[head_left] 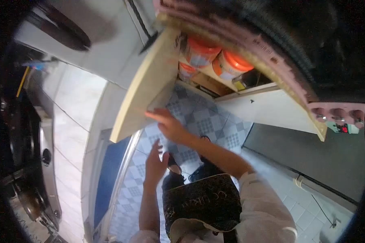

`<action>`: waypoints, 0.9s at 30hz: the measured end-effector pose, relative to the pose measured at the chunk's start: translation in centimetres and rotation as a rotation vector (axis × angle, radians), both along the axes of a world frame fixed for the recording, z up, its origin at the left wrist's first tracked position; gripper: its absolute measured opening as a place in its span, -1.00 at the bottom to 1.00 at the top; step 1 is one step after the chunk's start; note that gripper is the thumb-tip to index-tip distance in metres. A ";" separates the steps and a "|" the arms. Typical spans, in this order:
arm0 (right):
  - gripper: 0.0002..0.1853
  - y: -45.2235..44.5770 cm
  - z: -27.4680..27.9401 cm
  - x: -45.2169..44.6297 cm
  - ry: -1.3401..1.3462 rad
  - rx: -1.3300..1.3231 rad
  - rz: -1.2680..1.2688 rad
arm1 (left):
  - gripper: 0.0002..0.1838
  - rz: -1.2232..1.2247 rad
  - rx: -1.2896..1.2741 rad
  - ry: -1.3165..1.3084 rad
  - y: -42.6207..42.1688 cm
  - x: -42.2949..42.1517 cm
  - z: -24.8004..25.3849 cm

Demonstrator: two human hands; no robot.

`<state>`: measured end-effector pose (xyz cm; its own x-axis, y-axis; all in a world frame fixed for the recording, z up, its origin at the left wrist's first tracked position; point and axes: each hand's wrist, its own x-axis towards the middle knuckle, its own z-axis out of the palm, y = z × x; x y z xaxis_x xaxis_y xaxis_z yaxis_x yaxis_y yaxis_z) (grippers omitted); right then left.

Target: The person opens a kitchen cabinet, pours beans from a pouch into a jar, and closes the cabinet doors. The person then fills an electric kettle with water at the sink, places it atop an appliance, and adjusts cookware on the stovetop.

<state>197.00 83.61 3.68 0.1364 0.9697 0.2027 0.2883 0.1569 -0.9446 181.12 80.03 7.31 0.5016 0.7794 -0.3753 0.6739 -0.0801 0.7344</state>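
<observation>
My right hand [172,126] reaches across to the pale wooden cabinet door [144,87], which stands open on the left. Its fingers are stretched out at the inner face of that door; whether they touch it I cannot tell. Below it, my left hand [155,163] hovers over the floor with fingers apart and nothing in it. Inside the cabinet, beyond my hands, tubs with orange lids [236,61] stand on a shelf [225,77]. Another orange-topped container [187,71] sits lower down.
A second cabinet door [267,106] stands open on the right, with a dark grey panel [308,152] below. Blue patterned tiles [207,109] cover the floor around my feet. To the left are a white tiled counter side [69,133] and a stove [46,158].
</observation>
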 end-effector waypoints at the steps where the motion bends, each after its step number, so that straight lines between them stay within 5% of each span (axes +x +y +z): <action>1: -0.43 -0.1 -0.4 1.3 0.011 -0.008 0.025 | -0.43 0.033 -0.053 -0.032 0.9 1.1 -0.2; 7: -0.68 -0.4 -8.0 5.2 0.061 -0.076 -0.131 | -0.49 0.142 -0.083 -0.282 1.2 5.3 -8.1; 9: -0.75 -0.2 -12.0 6.1 0.060 -0.016 -0.201 | -0.64 0.020 -0.020 -0.233 0.7 5.7 -12.3; 13: -0.83 -1.0 -17.7 9.0 0.095 -0.153 -0.344 | -0.64 -0.212 0.039 -0.115 -0.8 7.1 -19.0; 15: -0.83 -1.3 -20.1 11.1 0.009 -0.198 -0.334 | -0.58 -0.562 0.291 0.060 -1.7 8.5 -21.7; 16: -0.84 -1.5 -21.3 12.1 -0.022 -0.164 -0.317 | -0.58 -0.555 0.323 0.041 -1.7 9.4 -22.9; 18: -0.84 -1.5 -22.7 14.4 -0.077 -0.096 -0.311 | -0.56 -0.943 0.313 0.113 -1.3 10.8 -24.7; 21: -0.86 -1.9 -22.7 17.2 -0.301 0.053 -0.415 | -0.72 -0.955 0.614 0.087 -0.4 11.6 -27.2; 25: -0.84 -3.6 -19.6 19.7 -0.787 0.023 -0.323 | -0.71 -0.866 0.752 0.097 -0.4 11.4 -27.5; 27: -0.81 -4.3 -20.2 20.4 -1.222 -0.544 -0.161 | -0.70 -0.860 0.706 0.087 -1.0 10.7 -26.4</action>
